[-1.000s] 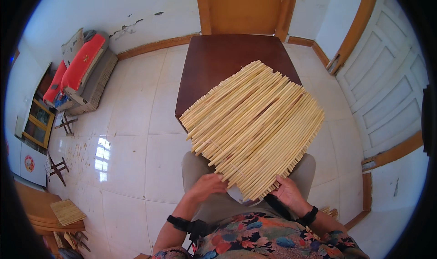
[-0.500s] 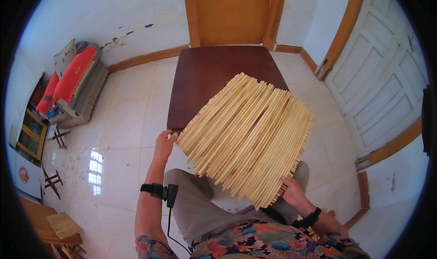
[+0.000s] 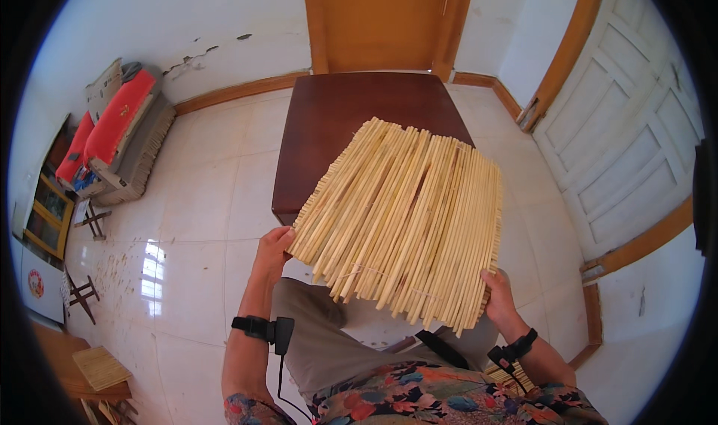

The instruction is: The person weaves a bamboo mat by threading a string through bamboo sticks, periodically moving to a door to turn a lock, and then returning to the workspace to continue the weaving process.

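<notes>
Head view: the stick mat (image 3: 404, 223) has turned, left hand (image 3: 274, 248) and right hand (image 3: 500, 296) now gripping opposite sides, seemingly steadier.

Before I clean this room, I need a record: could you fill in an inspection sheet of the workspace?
Surface: dark red-brown table, partly hidden by the stick mat.
Job's things: stick mat, straw-coloured, its near ends uneven.
Clutter: tan flecks scattered on the tiled floor, left.
Hands: left hand at the mat's left corner, fingertips hidden; right hand gripping its near right edge.
Cables: black cable below the left wrist strap.
Surroundings: brown door ahead; white panelled door right; red-covered sofa left.
</notes>
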A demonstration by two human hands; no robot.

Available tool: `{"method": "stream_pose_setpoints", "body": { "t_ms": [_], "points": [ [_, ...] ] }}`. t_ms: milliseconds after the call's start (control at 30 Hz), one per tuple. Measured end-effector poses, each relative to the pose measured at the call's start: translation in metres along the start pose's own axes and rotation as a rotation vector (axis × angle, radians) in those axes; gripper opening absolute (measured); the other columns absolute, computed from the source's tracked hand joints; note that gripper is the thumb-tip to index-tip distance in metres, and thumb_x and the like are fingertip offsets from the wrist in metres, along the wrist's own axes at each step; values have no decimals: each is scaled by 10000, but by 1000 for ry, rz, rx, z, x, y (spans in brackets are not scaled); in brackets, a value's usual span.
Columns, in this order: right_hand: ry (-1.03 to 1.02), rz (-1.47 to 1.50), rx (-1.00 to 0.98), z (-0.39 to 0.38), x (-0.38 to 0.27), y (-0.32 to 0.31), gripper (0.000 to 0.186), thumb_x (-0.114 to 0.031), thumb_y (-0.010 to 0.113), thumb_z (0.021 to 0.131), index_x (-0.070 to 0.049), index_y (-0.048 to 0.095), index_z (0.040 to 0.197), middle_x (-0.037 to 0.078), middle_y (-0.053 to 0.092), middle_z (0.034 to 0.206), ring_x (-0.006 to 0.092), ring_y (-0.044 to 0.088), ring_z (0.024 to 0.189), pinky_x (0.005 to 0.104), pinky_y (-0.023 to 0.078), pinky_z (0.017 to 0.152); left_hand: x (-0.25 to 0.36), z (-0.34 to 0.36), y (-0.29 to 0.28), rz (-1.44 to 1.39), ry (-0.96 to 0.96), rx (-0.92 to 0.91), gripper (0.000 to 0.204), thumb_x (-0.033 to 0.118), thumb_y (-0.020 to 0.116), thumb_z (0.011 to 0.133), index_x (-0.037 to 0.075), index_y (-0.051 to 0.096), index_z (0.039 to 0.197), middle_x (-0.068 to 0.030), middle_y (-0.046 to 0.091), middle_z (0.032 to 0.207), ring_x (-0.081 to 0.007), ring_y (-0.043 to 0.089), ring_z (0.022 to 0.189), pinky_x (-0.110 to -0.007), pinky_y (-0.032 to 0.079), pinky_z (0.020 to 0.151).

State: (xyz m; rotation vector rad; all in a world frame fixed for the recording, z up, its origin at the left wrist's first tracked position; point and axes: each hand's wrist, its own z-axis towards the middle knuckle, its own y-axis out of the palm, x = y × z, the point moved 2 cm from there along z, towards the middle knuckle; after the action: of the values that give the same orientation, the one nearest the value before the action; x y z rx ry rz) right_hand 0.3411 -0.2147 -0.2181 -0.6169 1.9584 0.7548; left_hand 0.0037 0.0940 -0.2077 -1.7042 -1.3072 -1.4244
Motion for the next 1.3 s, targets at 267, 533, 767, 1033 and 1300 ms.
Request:
{"method": "stream_pose_setpoints", "body": {
  "t_ms": [267, 533, 767, 1033, 1300],
  "points": [
    [89, -63, -121, 61, -26, 3, 312, -162, 532, 862, 17, 478, 1112, 86, 593, 980, 176, 599, 844, 308, 495, 754, -26, -61, -2, -201, 4, 105, 291, 161, 529, 866, -37, 520, 1079, -77, 593, 945, -142, 578, 836, -292, 489, 736],
    [72, -369, 66, 89, -43, -15, 355, -171, 550, 844, 21, 485, 1135, 95, 599, 924, 167, 597, 761, 278, 494, 676, -56, -85, 22, -413, -106, -22, 261, 123, 487, 884, -29, 492, 1096, -96, 587, 981, -173, 593, 866, -342, 502, 759],
    [-642, -822, 332, 75, -49, -43, 325, -152, 497, 865, 52, 500, 1118, 95, 577, 930, 141, 575, 819, 228, 460, 682, -66, -91, 36, -493, -184, -80, 217, 117, 468, 889, 1, 496, 1071, -82, 590, 971, -177, 596, 878, -333, 496, 763],
    [200, -533, -669, -77, -14, 97, 285, -210, 396, 936, 19, 538, 1030, 118, 597, 907, 181, 607, 761, 300, 506, 682, -81, -99, 57, -505, -299, -230, 243, 89, 466, 883, 12, 491, 1112, -84, 593, 998, -188, 594, 897, -337, 490, 768],
    [434, -111, -580, -84, 49, 80, 454, -240, 410, 932, 26, 325, 1290, 167, 497, 1157, 225, 555, 982, 304, 472, 809, -72, -105, 71, -530, -332, -394, 270, 96, 476, 881, 0, 489, 1133, -116, 588, 1047, -219, 600, 931, -358, 492, 801]
  ]
}}
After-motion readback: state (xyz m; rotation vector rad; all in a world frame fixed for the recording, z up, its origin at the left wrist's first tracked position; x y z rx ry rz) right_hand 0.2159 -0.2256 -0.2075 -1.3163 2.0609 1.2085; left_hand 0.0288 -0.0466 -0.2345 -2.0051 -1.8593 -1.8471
